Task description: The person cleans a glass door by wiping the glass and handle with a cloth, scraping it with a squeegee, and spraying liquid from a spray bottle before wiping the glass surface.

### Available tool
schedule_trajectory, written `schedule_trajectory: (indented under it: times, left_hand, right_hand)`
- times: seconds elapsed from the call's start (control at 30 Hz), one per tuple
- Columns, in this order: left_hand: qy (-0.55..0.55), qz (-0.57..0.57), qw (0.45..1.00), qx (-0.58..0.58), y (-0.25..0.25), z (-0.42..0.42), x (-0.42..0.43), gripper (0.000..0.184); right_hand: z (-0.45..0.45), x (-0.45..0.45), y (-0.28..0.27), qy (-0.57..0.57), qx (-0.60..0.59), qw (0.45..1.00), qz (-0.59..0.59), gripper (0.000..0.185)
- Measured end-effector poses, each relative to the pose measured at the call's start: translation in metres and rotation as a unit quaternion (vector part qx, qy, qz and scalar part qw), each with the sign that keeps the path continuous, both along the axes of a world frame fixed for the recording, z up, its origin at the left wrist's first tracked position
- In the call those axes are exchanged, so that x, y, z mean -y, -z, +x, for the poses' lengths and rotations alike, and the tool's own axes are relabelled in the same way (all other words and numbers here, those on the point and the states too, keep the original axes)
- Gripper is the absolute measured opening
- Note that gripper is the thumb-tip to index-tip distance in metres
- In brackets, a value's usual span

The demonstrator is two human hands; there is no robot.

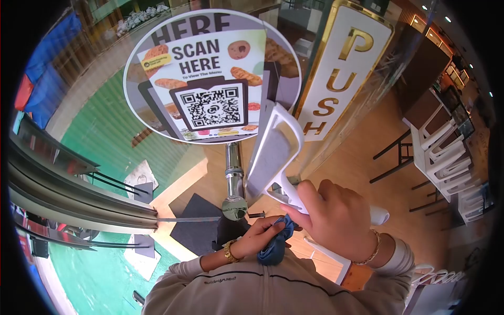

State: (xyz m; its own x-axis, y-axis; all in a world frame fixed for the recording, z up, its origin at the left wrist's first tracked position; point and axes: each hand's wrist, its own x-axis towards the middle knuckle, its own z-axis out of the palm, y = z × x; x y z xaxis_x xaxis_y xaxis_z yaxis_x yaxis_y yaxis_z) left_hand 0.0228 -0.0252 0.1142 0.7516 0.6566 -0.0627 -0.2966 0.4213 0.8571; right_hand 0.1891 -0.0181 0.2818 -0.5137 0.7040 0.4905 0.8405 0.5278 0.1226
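My right hand [338, 218] is wrapped round the handle of a white window wiper [291, 131]. Its head has a grey, flat face and leans against or very close to the glass door, beside a round sticker [152, 113] with a QR code; whether it touches I cannot tell. Low in front of my chest, my left hand [262, 231] is closed on a crumpled blue cloth [274, 248]. Just above that hand is the rounded end of a chrome door handle [233, 181].
A white and gold PUSH sign [344, 68] is on the glass right of the wiper. Stacked white chairs [443, 149] stand at the right. A metal door frame [84, 194] runs along the left, with green flooring [113, 176] beyond and a dark mat [197, 226] below.
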Motion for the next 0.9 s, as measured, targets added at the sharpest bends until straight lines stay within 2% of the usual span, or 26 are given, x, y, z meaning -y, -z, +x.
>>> schedule_trajectory:
  times: [0.23,0.53,0.63,0.77,0.9]
  left_hand:
    - [-0.012,-0.047,0.999,-0.007,-0.008,0.005,-0.008,0.034]
    - [-0.014,0.005,0.999,-0.045,-0.003,0.003,-0.02,0.034]
    - [-0.046,-0.052,0.997,-0.044,-0.007,-0.002,-0.019,0.033]
    - [-0.029,0.012,0.998,-0.057,0.007,-0.001,-0.023,0.033]
    - [0.003,0.014,0.999,-0.047,-0.002,0.006,-0.025,0.034]
  right_hand:
    - [0.013,-0.013,0.015,0.04,-0.006,0.999,-0.012,0.044]
    - [0.033,-0.028,0.024,0.042,0.002,0.999,-0.021,0.044]
    - [0.041,-0.025,0.04,0.052,-0.004,0.998,-0.039,0.045]
    - [0.049,-0.021,0.045,0.087,-0.02,0.995,-0.054,0.045]
    - [0.057,-0.026,0.047,0.103,-0.058,0.992,-0.049,0.044]
